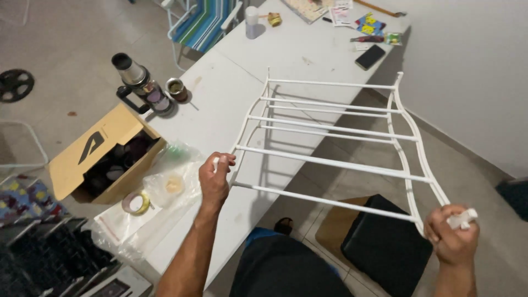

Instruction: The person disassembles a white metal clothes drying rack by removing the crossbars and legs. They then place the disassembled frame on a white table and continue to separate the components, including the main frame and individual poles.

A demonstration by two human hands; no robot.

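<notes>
**A:** In the head view, what do the two hands hold?

**B:** Both hold a white wire rack (330, 129), a frame with two curved side rails and several straight bars across. The left hand (215, 179) grips the left side rail near its closer end; the fingers are curled together around the thin wire. The right hand (452, 237) is a closed fist on the closer end of the right rail, and a small white piece, maybe a cloth or a cap, sticks out between the fingers. I cannot tell what it is.

**A:** Where is the rack?

**B:** It is lifted in the air, tilted. Its left part is above the white table (231, 99), and its right part hangs over the tiled floor (473, 165), beyond the table edge.

**A:** What is around the left hand?

**B:** Just left of it lies a clear plastic bag (173, 179), and near that a roll of tape (136, 202). Further left is an open cardboard box (104, 157) with dark things inside. Behind stand a thermos (140, 85) and a small cup (177, 89).

**A:** And under the rack?

**B:** A black seat (385, 247) stands on the floor. A dark phone (370, 56) lies at the far end of the table.
</notes>
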